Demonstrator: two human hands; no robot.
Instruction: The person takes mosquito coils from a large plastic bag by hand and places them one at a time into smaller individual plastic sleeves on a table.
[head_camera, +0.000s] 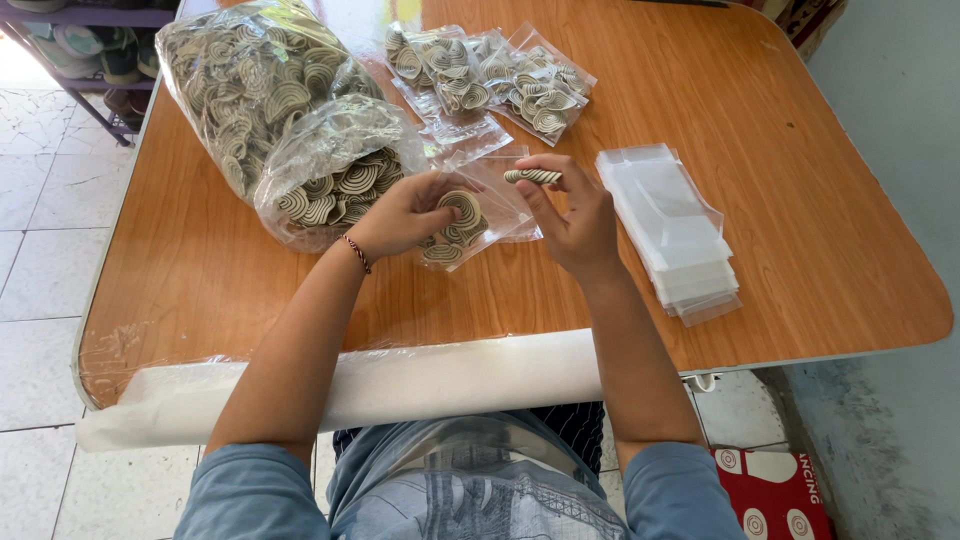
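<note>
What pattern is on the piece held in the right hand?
The piece in the right hand has cream and dark greenish-brown curved stripes, seen in the head view.

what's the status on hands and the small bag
Left hand on small bag, part filled. Right hand pinching one striped piece. Nothing in the way.

Green-and-cream striped snacks (452, 222), orange wood-grain table (780, 200)

- One large clear bag (262, 95) of striped shell-shaped pieces, too many to count.
- Two filled small packets (435, 70) (535, 85) at the far side.
- One small packet (470, 215) part-filled, about four pieces showing.
- One loose striped piece (532, 176).
- One stack of empty clear packets (668, 230).
- One white roll (400, 385).
- One desk (780, 200).
</note>
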